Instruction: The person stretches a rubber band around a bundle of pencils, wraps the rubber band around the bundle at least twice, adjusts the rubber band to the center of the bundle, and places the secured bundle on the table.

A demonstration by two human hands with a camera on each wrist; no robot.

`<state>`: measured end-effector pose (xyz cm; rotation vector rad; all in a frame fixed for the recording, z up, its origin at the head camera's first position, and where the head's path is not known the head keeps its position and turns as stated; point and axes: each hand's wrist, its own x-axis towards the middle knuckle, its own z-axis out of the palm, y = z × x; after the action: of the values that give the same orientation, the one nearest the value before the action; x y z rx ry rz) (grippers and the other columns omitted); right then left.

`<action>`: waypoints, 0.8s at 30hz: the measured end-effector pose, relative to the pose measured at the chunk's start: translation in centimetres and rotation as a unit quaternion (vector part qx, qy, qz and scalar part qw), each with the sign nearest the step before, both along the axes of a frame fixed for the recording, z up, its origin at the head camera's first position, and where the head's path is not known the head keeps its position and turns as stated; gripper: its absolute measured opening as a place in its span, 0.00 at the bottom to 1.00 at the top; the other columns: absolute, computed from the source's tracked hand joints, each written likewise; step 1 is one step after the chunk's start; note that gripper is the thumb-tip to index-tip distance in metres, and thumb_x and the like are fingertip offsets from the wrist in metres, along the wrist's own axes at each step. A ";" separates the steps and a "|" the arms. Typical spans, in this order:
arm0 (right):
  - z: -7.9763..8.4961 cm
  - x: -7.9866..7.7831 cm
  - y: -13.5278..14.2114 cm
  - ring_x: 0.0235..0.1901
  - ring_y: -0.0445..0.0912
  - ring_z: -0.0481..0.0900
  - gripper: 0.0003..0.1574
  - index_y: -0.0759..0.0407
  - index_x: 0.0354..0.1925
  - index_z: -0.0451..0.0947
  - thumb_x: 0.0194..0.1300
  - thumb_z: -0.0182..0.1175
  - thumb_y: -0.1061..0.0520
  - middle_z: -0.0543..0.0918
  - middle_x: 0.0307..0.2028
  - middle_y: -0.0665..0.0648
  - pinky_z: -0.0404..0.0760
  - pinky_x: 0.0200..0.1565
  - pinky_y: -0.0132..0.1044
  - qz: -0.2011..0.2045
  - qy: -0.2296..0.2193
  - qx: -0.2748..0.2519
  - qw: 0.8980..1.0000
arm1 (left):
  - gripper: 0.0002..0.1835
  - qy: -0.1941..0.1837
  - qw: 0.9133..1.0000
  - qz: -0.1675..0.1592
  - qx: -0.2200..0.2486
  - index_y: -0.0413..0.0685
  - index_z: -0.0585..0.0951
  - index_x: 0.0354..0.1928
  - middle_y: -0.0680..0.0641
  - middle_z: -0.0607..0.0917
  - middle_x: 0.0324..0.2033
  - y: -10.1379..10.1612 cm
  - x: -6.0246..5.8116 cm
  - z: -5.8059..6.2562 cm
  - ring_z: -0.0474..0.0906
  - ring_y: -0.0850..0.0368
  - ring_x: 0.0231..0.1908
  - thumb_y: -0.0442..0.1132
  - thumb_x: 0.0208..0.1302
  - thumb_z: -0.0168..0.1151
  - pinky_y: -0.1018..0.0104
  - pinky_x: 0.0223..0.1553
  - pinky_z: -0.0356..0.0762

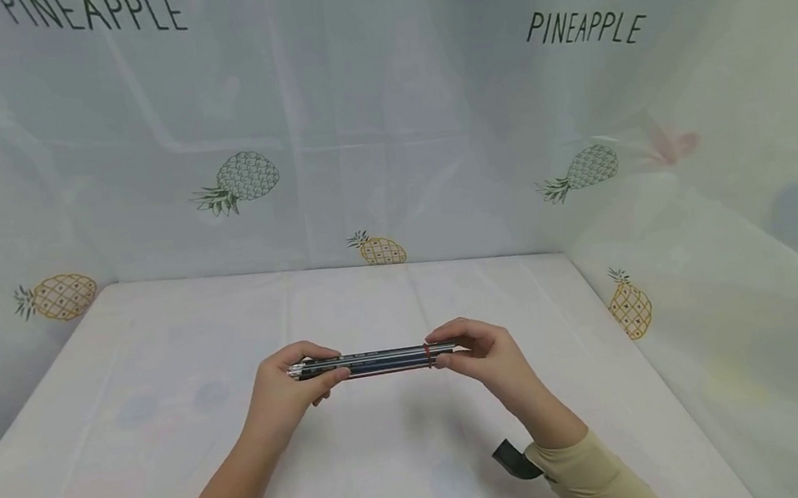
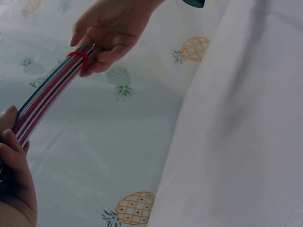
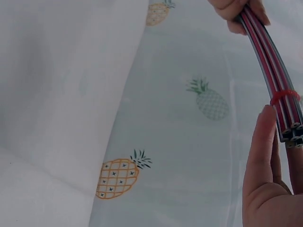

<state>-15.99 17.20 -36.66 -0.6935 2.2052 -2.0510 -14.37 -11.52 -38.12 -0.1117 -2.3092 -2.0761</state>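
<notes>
A bundle of several striped pencils (image 1: 376,361) is held level above the white table (image 1: 159,381), one end in each hand. My left hand (image 1: 288,385) grips the left end, fingers curled over the top and thumb below. My right hand (image 1: 476,352) pinches the right end, just beside a red rubber band (image 1: 427,354) wound round the bundle. The left wrist view shows the pencils (image 2: 45,97), the red band (image 2: 79,57) and the right hand (image 2: 111,33) beyond it. In the right wrist view the bundle (image 3: 272,71) runs up past the band (image 3: 285,94) to the left hand (image 3: 236,9).
A translucent curtain with pineapple prints (image 1: 246,177) and the word PINEAPPLE encloses the table at the back and both sides. Black wrist straps (image 1: 514,461) sit on both beige sleeves. The white cloth (image 1: 410,449) lies below the hands.
</notes>
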 end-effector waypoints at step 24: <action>0.3 -0.1 -2.4 0.38 0.49 0.83 0.17 0.64 0.42 0.87 0.51 0.75 0.64 0.86 0.42 0.60 0.83 0.40 0.37 -0.025 -0.063 0.068 0.995 | 0.16 0.015 1.000 0.011 -0.010 0.48 0.84 0.37 0.46 0.81 0.40 1.4 0.3 -0.2 0.79 0.53 0.31 0.40 0.46 0.80 0.63 0.33 0.78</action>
<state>-16.14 14.76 -36.39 -0.4880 2.2862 -1.8871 -14.11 -10.14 -38.37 -0.1170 -2.3053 -2.0273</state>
